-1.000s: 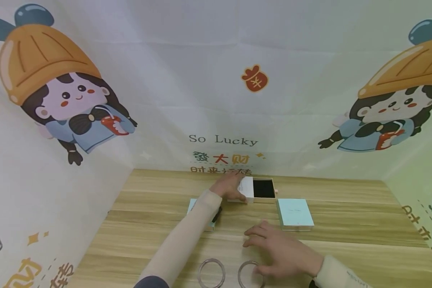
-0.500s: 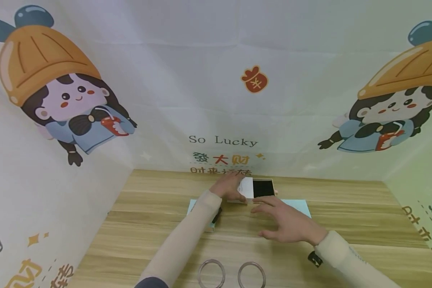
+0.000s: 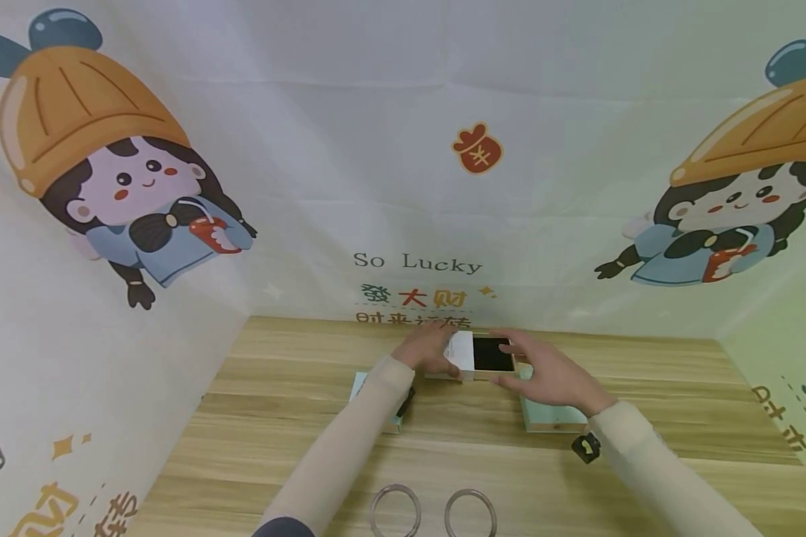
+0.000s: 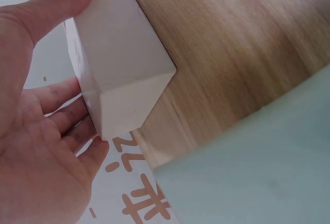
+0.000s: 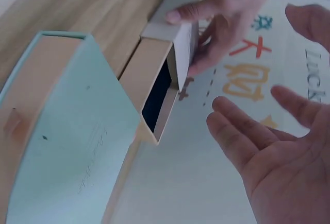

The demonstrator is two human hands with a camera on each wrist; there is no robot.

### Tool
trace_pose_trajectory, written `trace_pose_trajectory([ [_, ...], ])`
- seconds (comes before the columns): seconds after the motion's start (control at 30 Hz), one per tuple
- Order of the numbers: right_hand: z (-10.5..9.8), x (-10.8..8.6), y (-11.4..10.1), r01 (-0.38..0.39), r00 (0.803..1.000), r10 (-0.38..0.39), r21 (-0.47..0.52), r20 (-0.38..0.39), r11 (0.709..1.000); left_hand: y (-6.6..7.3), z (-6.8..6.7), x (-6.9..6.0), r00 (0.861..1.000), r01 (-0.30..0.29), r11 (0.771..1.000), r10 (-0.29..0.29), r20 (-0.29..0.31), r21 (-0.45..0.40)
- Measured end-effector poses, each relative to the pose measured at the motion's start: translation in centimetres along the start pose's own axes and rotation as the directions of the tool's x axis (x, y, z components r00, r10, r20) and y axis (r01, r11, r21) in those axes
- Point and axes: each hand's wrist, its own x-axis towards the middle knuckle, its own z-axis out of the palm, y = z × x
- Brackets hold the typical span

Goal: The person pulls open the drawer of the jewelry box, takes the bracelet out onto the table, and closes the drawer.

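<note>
At the table's back edge lies a white box sleeve [image 3: 461, 350] with its black-lined drawer [image 3: 492, 353] slid partly out to the right. My left hand [image 3: 428, 348] grips the sleeve, thumb on the near side; the left wrist view shows thumb and fingers on opposite sides of the white sleeve [image 4: 118, 44]. Around the drawer's right end hovers my right hand [image 3: 554, 377], fingers spread. In the right wrist view that hand [image 5: 283, 147] holds nothing and stands apart from the drawer [image 5: 147, 74].
A mint box [image 3: 552, 418] sits under my right hand, and another [image 3: 358, 384] lies partly behind my left forearm. Two clear rings, one left [image 3: 373, 512] and one right [image 3: 492, 512], lie at the near edge. A printed cloth wall [image 3: 544, 283] stands behind the table.
My right hand has moved from above the right ring, up and across the table, to the drawer's right end. My left hand stays on the sleeve.
</note>
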Motion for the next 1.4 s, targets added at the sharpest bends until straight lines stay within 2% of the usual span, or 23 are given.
trace_pose_trajectory([
  [0.17,-0.9,0.7,1.1,-0.140,0.990,0.140,0.076,-0.004,0.987,0.0,0.0,0.0,1.000,-0.002,1.000,0.002,-0.001,-0.004],
  [0.33,-1.4,1.6,2.4,-0.244,0.969,0.247,0.103,-0.021,0.964,0.0,0.0,-0.1,1.000,-0.002,1.000,0.002,0.005,-0.002],
  [0.5,-1.7,2.5,3.8,-0.340,0.938,0.348,0.177,-0.015,0.924,0.0,0.1,-0.2,1.000,0.006,1.000,-0.006,0.010,-0.011],
  [0.6,-1.8,2.9,4.4,-0.397,0.915,0.403,0.230,0.023,0.888,0.0,0.1,-0.2,1.000,0.009,1.000,-0.009,0.011,-0.010],
  [0.73,-1.9,3.2,5.1,-0.474,0.879,0.472,0.235,0.071,0.848,-0.1,0.2,-0.1,1.000,0.008,1.000,-0.008,0.008,-0.012],
  [0.8,-1.8,3.3,5.4,-0.499,0.866,0.491,0.243,0.096,0.832,-0.2,0.2,-0.1,1.000,0.009,1.000,-0.009,0.010,-0.016],
  [1.03,-1.5,3.8,6.7,-0.528,0.849,0.505,0.286,0.155,0.800,-0.2,0.2,-0.1,1.000,0.014,0.999,-0.014,0.017,-0.032],
  [1.27,-1.0,4.5,7.6,-0.588,0.808,0.550,0.323,0.210,0.741,-0.2,0.2,-0.1,1.000,0.009,1.000,-0.009,0.017,-0.016],
  [1.33,-0.8,4.6,7.6,-0.594,0.804,0.551,0.328,0.222,0.735,-0.2,0.1,0.0,1.000,0.009,1.000,-0.008,0.018,-0.016],
  [1.4,-0.7,4.7,7.5,-0.591,0.807,0.539,0.321,0.241,0.740,-0.2,0.1,0.0,1.000,0.007,1.000,-0.007,0.018,-0.015],
])
